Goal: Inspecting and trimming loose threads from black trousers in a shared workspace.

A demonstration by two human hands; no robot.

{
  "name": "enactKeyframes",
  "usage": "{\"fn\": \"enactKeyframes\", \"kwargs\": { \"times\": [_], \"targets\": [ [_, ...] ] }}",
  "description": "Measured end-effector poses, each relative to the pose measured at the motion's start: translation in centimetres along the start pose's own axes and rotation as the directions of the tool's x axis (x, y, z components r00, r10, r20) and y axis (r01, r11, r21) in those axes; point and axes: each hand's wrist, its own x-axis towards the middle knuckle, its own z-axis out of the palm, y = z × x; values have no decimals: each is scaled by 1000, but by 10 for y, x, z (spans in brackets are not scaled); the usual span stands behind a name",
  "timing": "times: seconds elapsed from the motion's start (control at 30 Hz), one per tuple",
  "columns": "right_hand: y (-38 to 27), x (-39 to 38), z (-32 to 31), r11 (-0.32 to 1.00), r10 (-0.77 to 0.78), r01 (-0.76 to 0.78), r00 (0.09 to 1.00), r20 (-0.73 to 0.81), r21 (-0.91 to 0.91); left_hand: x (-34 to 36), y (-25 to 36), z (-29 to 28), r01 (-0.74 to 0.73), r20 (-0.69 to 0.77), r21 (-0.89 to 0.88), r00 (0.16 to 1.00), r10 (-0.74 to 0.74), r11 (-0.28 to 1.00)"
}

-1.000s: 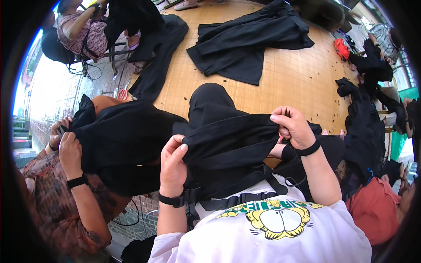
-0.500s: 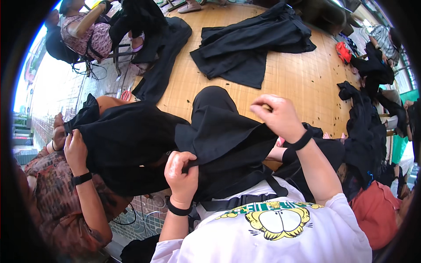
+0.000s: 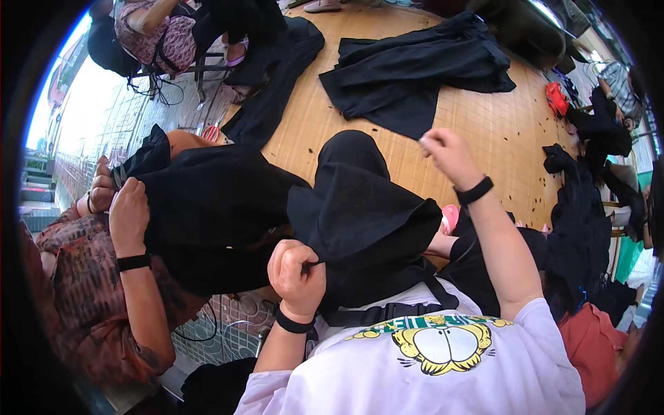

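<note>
A piece of black cloth lies over my lap and raised knee, one corner of it folded over. My left hand is closed in a pinch on the near left edge of this cloth. My right hand is raised above the wooden-slat mat, past the cloth's right edge. Its thumb and forefinger are pressed together; whatever they hold is too small to make out. Close on my left, a co-worker's hands grip another black cloth, with a thin grey object between them.
Black garments lie spread on the slatted mat, which has small dark bits scattered over it. Red-handled scissors rest near the co-worker's knee. A red bag and dark cloth are on the right, with seated people around.
My right hand has moved up and away from the cloth, fingers still together. The left keeps its pinch on the edge. The surroundings have shifted slightly rightward in view.
</note>
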Motion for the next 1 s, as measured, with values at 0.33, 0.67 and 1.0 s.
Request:
{"fn": "enactKeyframes", "kwargs": {
  "times": [0.33,0.67,1.0],
  "targets": [
    [21,-64,-37,965,-242,228,964,-107,-131,5,-1,8,-26,-10,-4,1000,26,1000],
    [-55,-145,23,752,-486,608,773,408,-254,4,7,11,-169,-19,0,986,169,986],
    [-42,-163,13,711,-510,659,725,463,-247,7,-2,8,513,125,-46,854,-505,857]
  ]
}}
